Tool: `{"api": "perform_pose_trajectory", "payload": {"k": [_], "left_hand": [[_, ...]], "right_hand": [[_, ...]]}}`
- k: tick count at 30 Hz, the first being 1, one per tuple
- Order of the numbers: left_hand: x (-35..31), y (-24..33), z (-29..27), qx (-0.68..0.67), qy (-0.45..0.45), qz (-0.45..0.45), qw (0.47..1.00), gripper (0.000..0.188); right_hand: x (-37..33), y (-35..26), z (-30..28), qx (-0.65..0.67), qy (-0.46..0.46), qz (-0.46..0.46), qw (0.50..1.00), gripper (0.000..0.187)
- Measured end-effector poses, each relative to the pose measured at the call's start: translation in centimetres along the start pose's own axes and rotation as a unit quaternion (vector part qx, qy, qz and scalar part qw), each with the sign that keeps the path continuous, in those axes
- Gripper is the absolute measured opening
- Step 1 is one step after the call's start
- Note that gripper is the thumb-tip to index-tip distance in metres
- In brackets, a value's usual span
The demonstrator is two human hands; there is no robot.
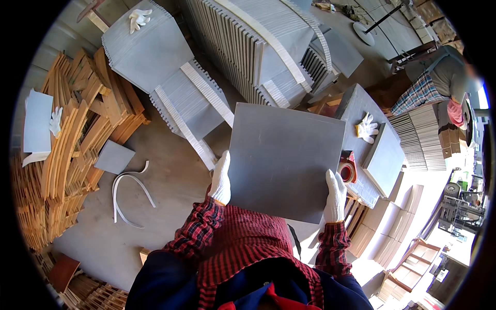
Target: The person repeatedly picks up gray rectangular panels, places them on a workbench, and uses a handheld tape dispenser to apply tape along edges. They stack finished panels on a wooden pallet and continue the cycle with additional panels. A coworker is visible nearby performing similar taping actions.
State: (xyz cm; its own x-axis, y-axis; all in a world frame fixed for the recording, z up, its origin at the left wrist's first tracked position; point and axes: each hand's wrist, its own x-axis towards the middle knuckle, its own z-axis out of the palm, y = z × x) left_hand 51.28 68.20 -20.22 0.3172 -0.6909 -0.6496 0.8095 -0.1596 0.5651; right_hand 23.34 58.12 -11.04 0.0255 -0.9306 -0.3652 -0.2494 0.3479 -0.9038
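A square grey panel (pixel 284 160) is held up in front of my body, its flat face turned up toward me. My left hand (pixel 221 178), in a white glove, grips its left edge near the lower corner. On the opposite edge, my right hand (pixel 335 196), gloved the same way, holds the panel near its lower right corner. The fingers of both hands are partly hidden behind the panel. Just right of it, a red tape dispenser (pixel 347 167) rests on a grey-topped stack (pixel 352 124), with a white glove (pixel 366 128) and another grey panel (pixel 385 161).
Tall stacks of grey panels (pixel 150 51) with pale edge strips stand ahead. Piled wooden pallets (pixel 77 129) fill the left side. White strips (pixel 121 194) and a loose panel (pixel 114 157) lie on the floor. A co-worker (pixel 434 77) bends at the far right, near stacked cartons (pixel 387 227).
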Motion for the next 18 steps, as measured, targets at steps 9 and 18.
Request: {"api": "perform_pose_trajectory", "payload": {"k": [9, 18], "left_hand": [[0.8, 8.4, 2.0, -0.023, 0.014, 0.065, 0.998, 0.062], [8.7, 13.6, 7.9, -0.042, -0.004, 0.112, 0.993, 0.069]], "right_hand": [[6.1, -3.1, 6.1, 0.018, 0.009, -0.102, 0.995, 0.053], [20.2, -9.2, 10.1, 0.054, -0.015, -0.159, 0.986, 0.055]]}}
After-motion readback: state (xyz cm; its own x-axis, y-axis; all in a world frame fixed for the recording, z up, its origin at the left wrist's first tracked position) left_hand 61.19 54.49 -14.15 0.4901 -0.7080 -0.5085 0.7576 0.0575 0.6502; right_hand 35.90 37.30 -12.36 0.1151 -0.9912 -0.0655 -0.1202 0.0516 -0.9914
